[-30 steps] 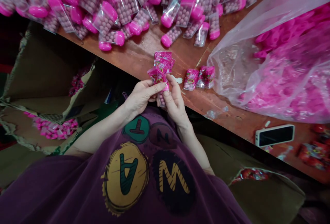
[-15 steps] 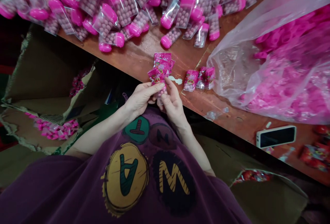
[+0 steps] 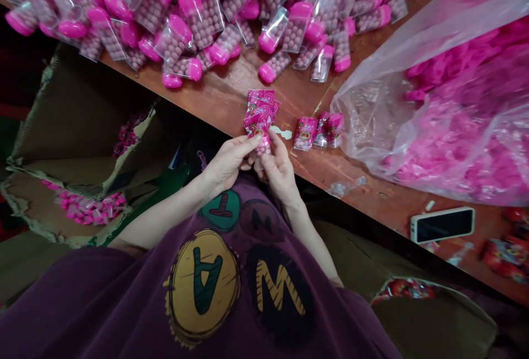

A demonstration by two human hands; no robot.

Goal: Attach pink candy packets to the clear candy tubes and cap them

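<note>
As the left hand (image 3: 228,163) and right hand (image 3: 280,170) pinch it, their grip holds a crinkled pink sachet (image 3: 260,112).

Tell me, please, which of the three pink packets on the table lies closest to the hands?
The leftmost packet, nearest the right hand; the other two lie further along, towards the plastic bag.

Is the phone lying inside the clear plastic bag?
No, the white-framed smartphone lies on the brown wooden tabletop, apart from the clear plastic bag.
</note>
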